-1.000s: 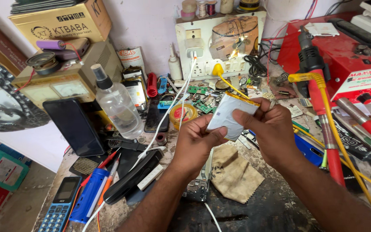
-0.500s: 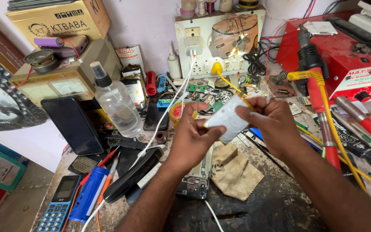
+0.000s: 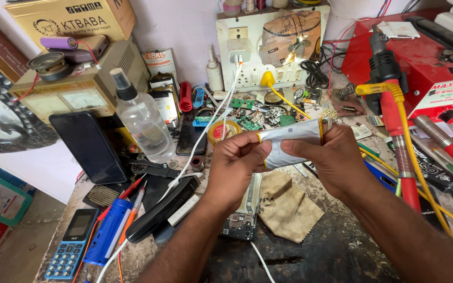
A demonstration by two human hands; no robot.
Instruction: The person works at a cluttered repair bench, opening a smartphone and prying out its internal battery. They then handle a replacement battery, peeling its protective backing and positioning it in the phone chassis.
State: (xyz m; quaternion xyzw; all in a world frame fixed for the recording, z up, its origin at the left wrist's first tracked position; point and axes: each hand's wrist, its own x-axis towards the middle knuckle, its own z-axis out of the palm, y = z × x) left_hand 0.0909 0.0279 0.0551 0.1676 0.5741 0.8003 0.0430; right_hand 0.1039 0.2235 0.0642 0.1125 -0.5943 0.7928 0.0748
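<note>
Both hands pinch a flat silver battery pouch above a crowded repair bench.

The left hand (image 3: 237, 162) grips the silver battery pouch (image 3: 289, 140) at its left end, the right hand (image 3: 336, 157) clamps its right end and front face, so the pouch spans between them, lifted off the bench. Directly beneath lie an opened phone board (image 3: 245, 212) and a tan cloth (image 3: 287, 207). A white cable (image 3: 205, 131) runs just left of the left hand; the clear spray bottle (image 3: 142, 118) stands further left. A red-handled tool (image 3: 397, 141) crowds the right wrist; bare bench top (image 3: 331, 251) shows only between the forearms.
</note>
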